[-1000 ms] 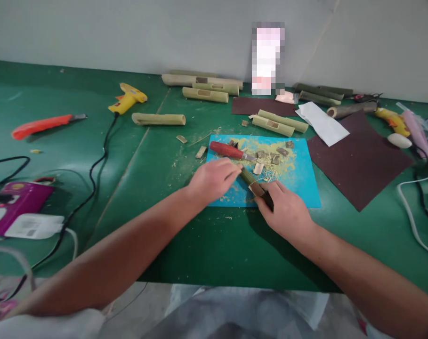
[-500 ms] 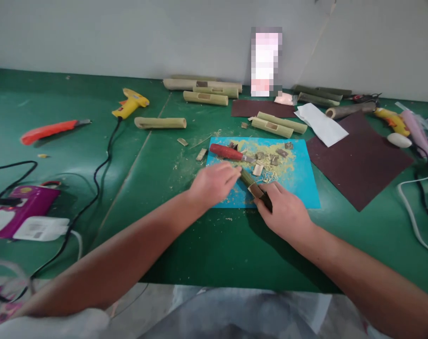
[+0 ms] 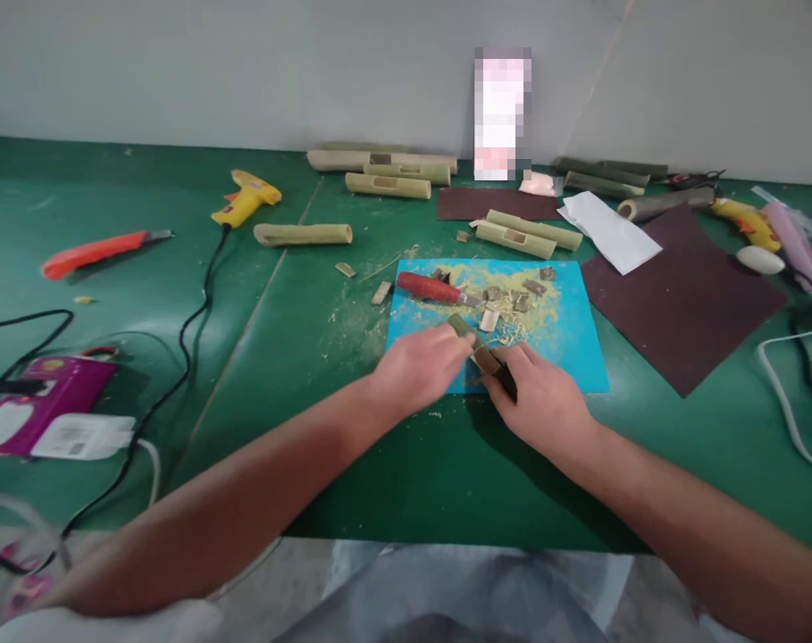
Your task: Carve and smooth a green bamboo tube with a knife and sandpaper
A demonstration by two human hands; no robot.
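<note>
A short green bamboo tube [image 3: 459, 325] with a rectangular opening cut in its upper side lies slanted over the blue mat [image 3: 593, 362]. My right hand [image 3: 543, 393] is wrapped round its near end. Closed fingers of my left hand [image 3: 424, 366] press against the tube's side by the opening; whatever they may pinch is hidden. Just beyond the tube, a red-handled chisel [image 3: 429, 288] rests among bamboo chips [image 3: 489, 321] and pale shavings [image 3: 546, 313].
Several cut bamboo tubes [image 3: 389, 186] lie along the back. At the left are a yellow glue gun [image 3: 245, 198], a red-handled knife [image 3: 97, 254] and a purple power strip [image 3: 63, 402] with cables. Brown sandpaper sheets [image 3: 687, 313] and folded white paper [image 3: 610, 232] lie to the right.
My left hand has slid along the bamboo tube, toward me and to the right, from its far end to beside the opening. My right hand keeps its hold.
</note>
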